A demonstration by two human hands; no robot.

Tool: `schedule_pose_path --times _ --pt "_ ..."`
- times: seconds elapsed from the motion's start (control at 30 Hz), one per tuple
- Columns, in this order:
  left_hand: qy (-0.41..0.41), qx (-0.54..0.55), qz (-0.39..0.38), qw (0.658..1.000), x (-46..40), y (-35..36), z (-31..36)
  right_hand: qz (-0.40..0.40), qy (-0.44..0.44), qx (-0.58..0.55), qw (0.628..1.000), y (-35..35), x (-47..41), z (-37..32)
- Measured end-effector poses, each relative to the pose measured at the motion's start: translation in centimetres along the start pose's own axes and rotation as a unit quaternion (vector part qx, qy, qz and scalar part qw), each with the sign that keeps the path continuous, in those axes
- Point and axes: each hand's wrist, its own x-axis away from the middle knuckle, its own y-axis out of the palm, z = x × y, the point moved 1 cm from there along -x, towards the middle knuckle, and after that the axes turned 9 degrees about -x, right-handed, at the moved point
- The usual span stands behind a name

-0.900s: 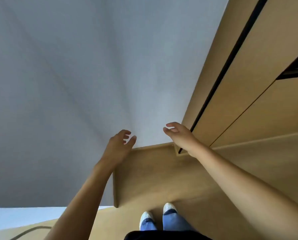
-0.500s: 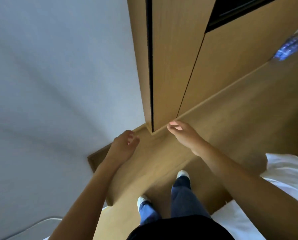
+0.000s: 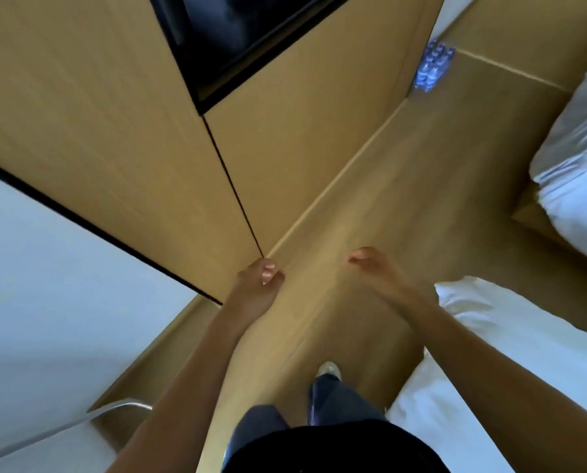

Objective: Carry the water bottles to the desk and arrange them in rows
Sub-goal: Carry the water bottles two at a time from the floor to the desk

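Observation:
A pack of clear water bottles [image 3: 433,68] with blue labels stands on the wooden floor far off at the upper right, against the base of the wooden cabinet. My left hand [image 3: 259,279] is held out in front of me with its fingers curled in and nothing in it. My right hand [image 3: 375,268] is stretched forward with loose, slightly parted fingers, also empty. Both hands are far from the bottles. No desk is in view.
A tall wooden cabinet [image 3: 121,124] with a dark recess [image 3: 237,39] fills the upper left. White beds [image 3: 510,339] [image 3: 582,162] lie to the right, leaving a strip of wooden floor [image 3: 404,206] between them and the cabinet. A white wall [image 3: 46,285] is at left.
The view has swung to the right, from the white wall to the cabinet and the floor passage. The bottles and beds have come into view. My left fingers have curled in more.

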Motion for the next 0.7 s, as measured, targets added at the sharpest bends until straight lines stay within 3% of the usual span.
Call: schedule_pose_path --times 0.47,0.7 --pt "0.103 -0.056 -0.094 0.989 -20.8 8.2 20.3 0.126 0.085 -0.144 0.978 -19.6 -15.6 0.7" --pt "0.149 -0.097 -0.128 0.976 -35.5 10.0 31.7 0.163 0.094 -0.175 0.966 -29.9 -27.1 -3.7"
